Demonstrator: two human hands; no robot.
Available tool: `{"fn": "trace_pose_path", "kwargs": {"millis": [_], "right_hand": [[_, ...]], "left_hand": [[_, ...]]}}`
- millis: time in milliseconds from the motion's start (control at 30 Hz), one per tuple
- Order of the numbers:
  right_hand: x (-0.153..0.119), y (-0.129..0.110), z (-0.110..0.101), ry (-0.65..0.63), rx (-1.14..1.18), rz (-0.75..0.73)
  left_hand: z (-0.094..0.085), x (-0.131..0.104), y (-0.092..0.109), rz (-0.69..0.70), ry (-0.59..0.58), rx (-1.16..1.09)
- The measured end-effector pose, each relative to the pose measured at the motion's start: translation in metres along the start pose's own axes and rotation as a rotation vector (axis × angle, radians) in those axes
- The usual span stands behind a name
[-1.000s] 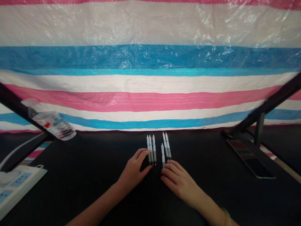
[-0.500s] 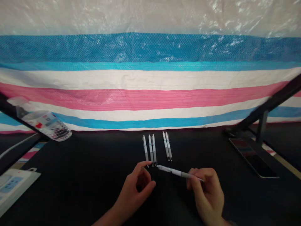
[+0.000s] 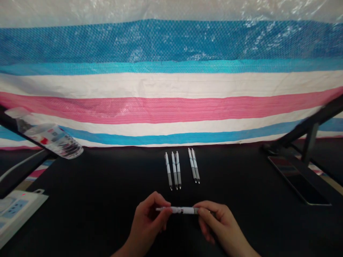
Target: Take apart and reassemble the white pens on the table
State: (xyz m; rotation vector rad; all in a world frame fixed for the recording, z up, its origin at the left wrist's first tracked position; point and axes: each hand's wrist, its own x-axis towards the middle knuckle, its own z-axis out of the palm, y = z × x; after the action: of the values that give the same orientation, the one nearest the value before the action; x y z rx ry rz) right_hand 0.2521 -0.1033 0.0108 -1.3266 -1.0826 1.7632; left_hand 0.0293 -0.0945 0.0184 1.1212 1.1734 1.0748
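Near the front of the black table, a white pen [image 3: 188, 210] with a grey grip lies level between my two hands. My left hand [image 3: 151, 217] pinches its clicker end between thumb and fingers. On the grey grip end, my right hand [image 3: 215, 217] is closed, hiding the tip. Beyond my hands lie several similar white and grey pens. A single pen [image 3: 168, 170] is at the left, close to a pair of pens [image 3: 177, 170]. Another pair of pens [image 3: 194, 166] lies a little to the right. All have their tips toward me.
A clear plastic bottle [image 3: 57, 139] leans at the left by a dark bar. Below it sits a white power strip [image 3: 18, 214]. A black phone [image 3: 297, 180] lies at the right beside a black stand [image 3: 297, 128]. A striped plastic sheet [image 3: 171, 110] hangs behind the table [image 3: 107, 185].
My left hand has closed on the clicker end of the pen. My right hand has moved left and the pen has turned level. The view has shifted slightly.
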Motion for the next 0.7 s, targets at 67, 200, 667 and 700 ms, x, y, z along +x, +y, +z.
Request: {"fn": "trace_pose_path", "kwargs": {"millis": [67, 200, 667, 700], "right_hand": [[-0.004, -0.003, 0.000, 0.065, -0.075, -0.102], [-0.009, -0.007, 0.003, 0.181, -0.160, -0.297], [0.002, -0.005, -0.003, 0.082, -0.101, -0.142], [0.001, -0.005, -0.003, 0.088, -0.084, -0.163]], "left_hand": [[0.003, -0.003, -0.002, -0.015, 0.020, -0.004], [0.009, -0.005, -0.002, -0.103, 0.037, -0.048], [0.004, -0.007, -0.008, -0.109, 0.034, -0.255], [0.004, -0.007, -0.008, -0.107, 0.040, -0.264]]}}
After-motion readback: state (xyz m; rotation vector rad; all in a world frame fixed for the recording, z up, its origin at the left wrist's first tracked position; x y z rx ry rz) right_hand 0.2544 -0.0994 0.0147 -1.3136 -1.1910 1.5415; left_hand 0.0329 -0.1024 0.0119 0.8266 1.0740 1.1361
